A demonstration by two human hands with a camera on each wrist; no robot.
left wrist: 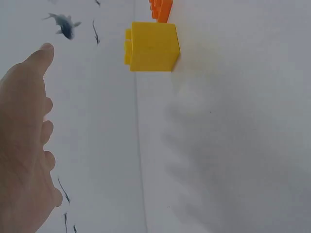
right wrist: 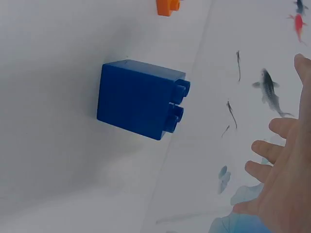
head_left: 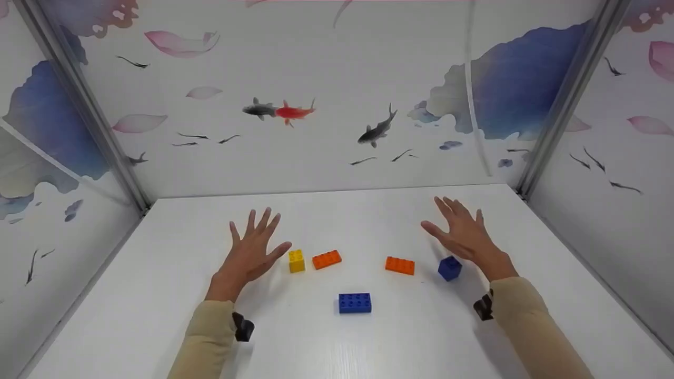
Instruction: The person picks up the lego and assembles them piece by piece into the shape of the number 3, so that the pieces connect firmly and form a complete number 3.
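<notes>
yellow brick (head_left: 296,260) sits on worktop (head_left: 158,295) just beside left hand (head_left: 251,252); small blue brick (head_left: 449,268) by right hand (head_left: 463,234). both hands spread wide, holding nothing. pre-grasp stage; next move likely needs fingers closing on a brick.

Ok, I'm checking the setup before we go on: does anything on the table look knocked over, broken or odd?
Nothing stands out. Five bricks sit apart on the white table, all studs up: a yellow one, two orange ones, a long blue one and a small blue one. The left hand and right hand are open, holding nothing.
</notes>
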